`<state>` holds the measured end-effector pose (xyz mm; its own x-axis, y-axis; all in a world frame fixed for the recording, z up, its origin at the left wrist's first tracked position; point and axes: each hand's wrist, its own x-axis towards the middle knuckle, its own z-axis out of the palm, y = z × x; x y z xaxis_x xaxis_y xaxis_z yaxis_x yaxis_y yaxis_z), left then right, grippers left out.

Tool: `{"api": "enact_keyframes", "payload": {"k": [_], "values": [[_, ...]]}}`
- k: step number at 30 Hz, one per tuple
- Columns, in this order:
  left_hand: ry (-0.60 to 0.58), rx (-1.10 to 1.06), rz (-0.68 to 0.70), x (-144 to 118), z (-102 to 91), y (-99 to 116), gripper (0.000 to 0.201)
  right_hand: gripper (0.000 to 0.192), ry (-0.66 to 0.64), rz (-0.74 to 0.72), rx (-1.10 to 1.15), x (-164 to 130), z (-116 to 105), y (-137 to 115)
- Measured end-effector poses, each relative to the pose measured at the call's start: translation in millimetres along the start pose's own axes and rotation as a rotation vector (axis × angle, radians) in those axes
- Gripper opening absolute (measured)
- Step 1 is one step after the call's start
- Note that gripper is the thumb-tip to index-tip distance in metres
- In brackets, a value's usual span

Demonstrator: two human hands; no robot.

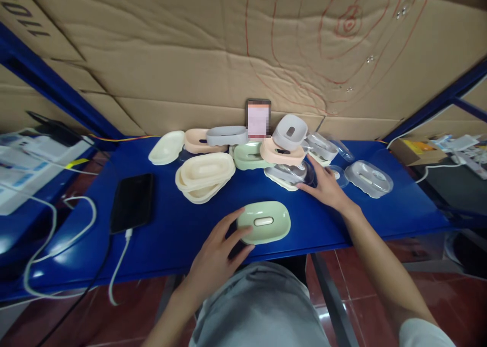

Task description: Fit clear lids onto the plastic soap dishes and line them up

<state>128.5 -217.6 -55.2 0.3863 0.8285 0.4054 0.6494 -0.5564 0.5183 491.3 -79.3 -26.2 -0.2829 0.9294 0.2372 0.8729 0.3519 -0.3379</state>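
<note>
So I'm standing here watching someone at a blue desk (167,245) covered in oval plastic soap-dish-looking parts, and both hands are busy. The pale green dish (279,230) is right at the near edge, in front of their lap, with a whitish oblong bar (264,221) sitting in the middle of it. Their left hand (216,248) is on the left end of that dish, fingers spread wide rather than curled tight, one finger reaching in over the inside. The right hand (329,187) is out at the right side of the pile, thumb and fingers apart, right by a clear cover (310,174); can't tell from here if it's actually touching it. Just above that there's a peach tray (281,150) with a light grey tray (291,131) perched on it, tilted. Another green tray (249,157) is beside the peach one, and left of that there's a messy stack of cream trays (207,169). Way over right, near the hand, lies a greyish see-through piece (368,178). Behind it all a lit screen (258,118) stands up against the cardboard (171,58), and off to the left there's a dark phone (132,202) with a white cable (122,266) plugged in.
</note>
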Motion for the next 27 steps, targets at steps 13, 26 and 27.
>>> {"api": "enact_keyframes", "payload": {"k": [13,26,27], "values": [[-0.062,-0.114,-0.162,-4.5,1.2,-2.8,0.062,0.063,0.081,-0.249,0.237,-71.4,-8.8,-66.7],[-0.021,-0.113,-0.146,-8.7,6.3,-10.2,0.067,0.076,-0.062,-0.53,0.127,-74.2,27.8,-94.2],[-0.005,-0.105,-0.137,-9.4,7.4,-10.9,0.065,0.077,-0.065,-0.527,0.112,-75.9,29.2,-94.8]]}}
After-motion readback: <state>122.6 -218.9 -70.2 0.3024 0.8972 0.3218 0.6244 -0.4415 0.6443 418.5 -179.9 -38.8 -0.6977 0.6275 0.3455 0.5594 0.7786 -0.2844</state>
